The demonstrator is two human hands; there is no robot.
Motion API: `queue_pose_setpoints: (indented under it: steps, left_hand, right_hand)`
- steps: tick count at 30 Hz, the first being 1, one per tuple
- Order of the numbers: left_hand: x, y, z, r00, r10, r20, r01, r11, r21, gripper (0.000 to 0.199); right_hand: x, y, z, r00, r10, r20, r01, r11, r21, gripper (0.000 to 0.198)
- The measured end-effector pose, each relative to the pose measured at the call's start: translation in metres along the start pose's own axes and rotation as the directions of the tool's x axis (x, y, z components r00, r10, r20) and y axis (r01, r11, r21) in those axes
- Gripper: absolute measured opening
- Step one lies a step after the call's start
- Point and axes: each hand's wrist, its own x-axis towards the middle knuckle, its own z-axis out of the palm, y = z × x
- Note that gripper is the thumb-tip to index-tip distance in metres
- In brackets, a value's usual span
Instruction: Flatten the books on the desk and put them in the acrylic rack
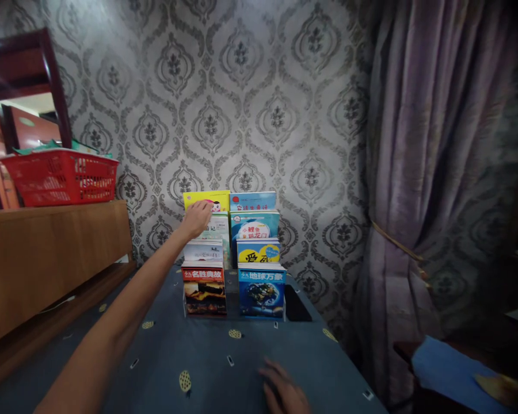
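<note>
My left hand (197, 219) is at the upper left of a two-column rack of books, its fingers bent at the top edge of a pale green book (220, 230). Behind that stands a yellow book (198, 196), partly covered by the hand. In front are a pale blue book (202, 251) and a red-topped book (204, 292). The right column has a light blue book (254, 199), a teal book (242, 221), a yellow-and-blue book (246, 250) and a blue globe book (262, 293). My right hand (285, 391), slightly blurred, is low over the sheet, empty with fingers apart.
A dark patterned sheet (207, 351) covers the surface. Beside the rack lies a flat black object (297, 303). At left, a red basket (64, 178) rests on a wooden headboard (60, 259). A purple curtain (406, 172) hangs at right, near a blue cloth-like item (449, 368).
</note>
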Motion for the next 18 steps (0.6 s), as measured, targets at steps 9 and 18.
queue_pose_setpoints:
  steps: [9, 18]
  left_hand:
    - [0.078, 0.002, 0.002, 0.995, -0.017, -0.097, 0.011, 0.998, -0.061, 0.035]
    - [0.091, 0.006, 0.016, 0.999, -0.037, 0.031, 0.039, 0.997, -0.068, 0.029]
  right_hand:
    - [0.291, -0.082, -0.128, 0.867, -0.466, -0.178, 0.400, 0.863, -0.310, 0.038]
    - [0.412, -0.103, -0.115, 0.904, -0.427, 0.032, 0.370, 0.741, -0.561, 0.048]
